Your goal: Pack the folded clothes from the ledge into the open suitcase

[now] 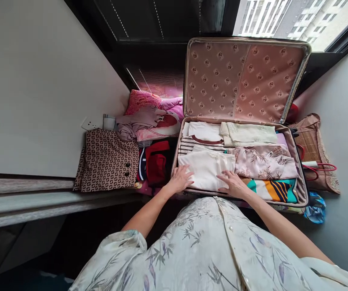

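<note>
The folded white top (206, 171) lies at the front of the open suitcase (302, 190). The left hand (180, 180) and right hand (233, 184) rest flat and open on it. A hard push could wrinkle it or bump the flowery shirt (265, 161) beside it.

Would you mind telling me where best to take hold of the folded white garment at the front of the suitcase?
Probably by its two short ends, from above: the white garment lies flat, the left hand and right hand already rest on it, and the floral garment crowds its right side.
</note>
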Demonstrator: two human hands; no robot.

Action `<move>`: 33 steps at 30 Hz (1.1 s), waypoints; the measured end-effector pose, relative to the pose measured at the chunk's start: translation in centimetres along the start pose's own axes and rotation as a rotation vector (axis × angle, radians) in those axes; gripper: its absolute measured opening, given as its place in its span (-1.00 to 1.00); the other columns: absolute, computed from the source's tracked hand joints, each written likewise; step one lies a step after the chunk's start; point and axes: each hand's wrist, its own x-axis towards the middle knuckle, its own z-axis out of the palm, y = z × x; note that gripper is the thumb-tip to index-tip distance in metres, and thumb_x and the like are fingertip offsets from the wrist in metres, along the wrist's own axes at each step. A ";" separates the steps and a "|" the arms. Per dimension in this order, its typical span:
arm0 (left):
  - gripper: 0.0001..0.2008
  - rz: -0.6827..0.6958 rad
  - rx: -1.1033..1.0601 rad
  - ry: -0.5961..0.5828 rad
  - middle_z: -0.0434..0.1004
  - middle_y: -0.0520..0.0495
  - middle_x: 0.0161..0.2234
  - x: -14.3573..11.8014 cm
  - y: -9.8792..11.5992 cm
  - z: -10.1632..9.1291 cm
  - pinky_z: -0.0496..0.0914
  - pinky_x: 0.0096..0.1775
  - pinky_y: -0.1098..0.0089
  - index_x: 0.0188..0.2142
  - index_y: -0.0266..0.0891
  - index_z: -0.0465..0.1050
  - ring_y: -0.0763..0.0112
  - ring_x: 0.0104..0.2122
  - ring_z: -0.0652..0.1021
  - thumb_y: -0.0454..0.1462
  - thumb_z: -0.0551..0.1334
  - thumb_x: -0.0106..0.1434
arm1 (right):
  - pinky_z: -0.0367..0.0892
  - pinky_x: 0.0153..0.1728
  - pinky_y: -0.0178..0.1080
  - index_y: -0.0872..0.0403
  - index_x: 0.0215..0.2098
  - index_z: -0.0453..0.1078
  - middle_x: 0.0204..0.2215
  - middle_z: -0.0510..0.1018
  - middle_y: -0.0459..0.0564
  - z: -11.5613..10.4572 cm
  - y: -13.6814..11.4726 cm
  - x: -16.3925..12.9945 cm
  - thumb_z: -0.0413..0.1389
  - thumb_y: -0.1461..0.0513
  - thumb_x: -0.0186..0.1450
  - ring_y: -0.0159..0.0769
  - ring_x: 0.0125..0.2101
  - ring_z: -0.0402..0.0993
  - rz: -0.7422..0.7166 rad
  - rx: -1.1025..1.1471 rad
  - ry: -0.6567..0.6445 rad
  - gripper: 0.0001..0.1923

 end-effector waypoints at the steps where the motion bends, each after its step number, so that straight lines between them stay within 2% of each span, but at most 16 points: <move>1: -0.35 -0.004 0.033 0.039 0.01 -0.28 0.45 0.5 -0.1 0.0 0.09 0.30 -0.16 0.34 -0.03 0.37 -0.21 0.39 0.11 -0.08 0.40 0.28 | 0.21 0.19 0.14 -0.15 0.43 0.22 0.38 0.21 0.25 0.0 0.0 0.3 0.20 -0.02 0.34 0.18 0.30 0.18 0.016 -0.050 0.043 -0.28; 2: -0.18 -0.007 0.062 0.058 -0.13 -0.28 0.50 1.1 -0.1 0.2 0.00 0.33 -0.23 0.41 -0.01 0.25 -0.29 0.43 -0.03 -0.06 0.46 0.21 | 0.13 0.24 0.21 -0.22 0.47 0.11 0.47 0.05 0.21 0.3 0.1 0.6 0.22 -0.02 0.32 0.25 0.38 0.04 0.040 -0.107 0.075 -0.19; 4: 0.07 -0.012 0.082 0.016 -0.34 -0.26 0.53 2.5 -0.2 1.0 -0.14 0.31 -0.39 0.49 0.05 0.03 -0.38 0.46 -0.26 -0.01 0.52 0.10 | 0.00 0.29 0.29 -0.31 0.50 -0.02 0.55 -0.24 0.09 1.5 0.3 1.2 0.29 -0.04 0.25 0.36 0.45 -0.21 0.090 -0.203 0.078 -0.04; 6: 0.12 -0.026 0.062 -0.067 -0.44 -0.26 0.54 3.8 -0.5 2.1 -0.18 0.26 -0.50 0.51 0.08 -0.09 -0.41 0.45 -0.35 0.05 0.50 0.12 | -0.07 0.31 0.31 -0.30 0.50 -0.02 0.56 -0.37 0.06 3.0 0.8 1.8 0.32 -0.08 0.20 0.40 0.46 -0.30 0.121 -0.259 0.034 0.01; 10: 0.07 -0.045 0.018 -0.167 -0.52 -0.28 0.53 5.1 -1.0 3.1 -0.17 0.19 -0.60 0.52 0.07 -0.16 -0.45 0.44 -0.38 0.13 0.40 0.19 | -0.05 0.31 0.30 -0.28 0.50 0.00 0.55 -0.37 0.13 4.9 1.8 2.4 0.30 -0.11 0.20 0.41 0.46 -0.29 0.127 -0.301 -0.025 -0.01; 13: 0.08 -0.051 0.021 -0.177 -0.52 -0.30 0.53 4.8 -0.7 2.7 -0.18 0.17 -0.62 0.51 0.08 -0.14 -0.48 0.44 -0.37 0.14 0.41 0.17 | 0.01 0.26 0.33 -0.28 0.49 0.02 0.54 -0.22 0.18 4.2 1.6 2.8 0.34 -0.09 0.16 0.42 0.44 -0.15 0.142 -0.328 -0.076 0.02; 15: 0.08 -0.060 0.041 -0.140 -0.44 -0.34 0.53 4.5 -0.2 2.2 -0.20 0.19 -0.61 0.51 0.06 -0.05 -0.50 0.44 -0.31 0.11 0.45 0.14 | 0.05 0.24 0.32 -0.25 0.46 0.11 0.51 -0.06 0.23 2.9 0.7 3.2 0.34 -0.06 0.18 0.41 0.39 -0.01 0.169 -0.357 -0.084 -0.05; 17: 0.00 -0.067 0.051 -0.073 -0.27 -0.41 0.52 4.4 0.5 1.5 -0.21 0.22 -0.57 0.47 -0.02 0.09 -0.50 0.44 -0.18 0.06 0.47 0.15 | 0.09 0.22 0.30 -0.21 0.46 0.14 0.50 0.00 0.25 1.4 -0.6 4.3 0.28 -0.05 0.26 0.40 0.38 0.03 0.183 -0.389 -0.008 -0.14; 19: -0.16 -0.058 0.025 0.003 -0.05 -0.45 0.47 4.5 1.1 0.5 -0.16 0.26 -0.52 0.39 -0.13 0.27 -0.45 0.43 -0.01 0.01 0.45 0.21 | 0.10 0.22 0.27 -0.23 0.49 0.07 0.53 -0.10 0.20 -0.1 -2.1 6.1 0.21 -0.07 0.32 0.40 0.42 -0.08 0.154 -0.407 0.126 -0.17; 21: -0.35 -0.037 -0.039 0.097 0.14 -0.43 0.41 4.8 1.3 -0.9 -0.06 0.30 -0.43 0.29 -0.18 0.40 -0.31 0.40 0.14 -0.03 0.39 0.28 | 0.09 0.23 0.29 -0.29 0.51 -0.04 0.55 -0.27 0.09 -1.2 -3.4 8.7 0.17 -0.13 0.33 0.42 0.45 -0.23 0.100 -0.407 0.225 -0.13; 24: -0.58 -0.040 -0.190 0.327 0.34 -0.27 0.30 4.6 -0.2 -3.1 0.11 0.34 -0.17 0.18 -0.12 0.50 -0.02 0.31 0.35 -0.09 0.29 0.39 | 0.09 0.23 0.35 -0.33 0.51 -0.06 0.56 -0.35 0.03 -1.1 -4.5 12.9 0.12 -0.19 0.33 0.47 0.45 -0.30 0.052 -0.371 0.221 -0.14; 26: -0.66 -0.133 -0.301 0.524 0.43 -0.20 0.23 3.7 -2.8 -3.7 0.23 0.31 0.03 0.14 -0.12 0.52 0.13 0.24 0.43 -0.13 0.19 0.45 | 0.10 0.21 0.41 -0.32 0.50 -0.02 0.56 -0.28 0.08 0.0 -4.6 15.0 0.06 -0.18 0.38 0.48 0.45 -0.27 0.050 -0.339 0.159 -0.21; 28: -0.65 -0.359 -0.382 0.693 0.46 -0.23 0.17 1.9 -6.3 -3.1 0.30 0.26 0.17 0.14 -0.19 0.50 0.21 0.20 0.46 -0.18 0.09 0.49 | 0.08 0.21 0.46 -0.30 0.50 0.01 0.55 -0.24 0.11 1.4 -4.3 16.2 -0.01 -0.16 0.42 0.47 0.45 -0.25 0.048 -0.321 0.115 -0.28; 29: -0.63 -0.511 -0.406 0.730 0.46 -0.26 0.16 0.8 -8.1 -2.3 0.31 0.25 0.20 0.16 -0.23 0.47 0.22 0.20 0.47 -0.20 0.05 0.49 | 0.06 0.22 0.47 -0.29 0.50 0.02 0.55 -0.24 0.11 2.0 -4.0 16.5 -0.04 -0.16 0.43 0.46 0.45 -0.26 0.046 -0.318 0.106 -0.29; 31: -0.55 -0.812 -0.446 0.658 0.41 -0.35 0.21 -1.6 -11.2 0.4 0.29 0.26 0.18 0.25 -0.31 0.37 0.17 0.24 0.43 -0.18 0.08 0.46 | 0.02 0.24 0.48 -0.28 0.50 0.00 0.55 -0.27 0.10 2.8 -3.6 16.7 -0.07 -0.18 0.44 0.45 0.45 -0.29 0.047 -0.313 0.105 -0.29; 33: -0.32 -0.980 -0.495 0.436 0.24 -0.45 0.34 -3.2 -13.0 3.6 0.26 0.27 0.07 0.37 -0.33 0.19 0.01 0.34 0.32 -0.06 0.22 0.37 | 0.01 0.24 0.49 -0.29 0.51 -0.02 0.56 -0.31 0.07 3.1 -3.3 16.7 -0.09 -0.19 0.44 0.45 0.46 -0.32 0.054 -0.304 0.094 -0.28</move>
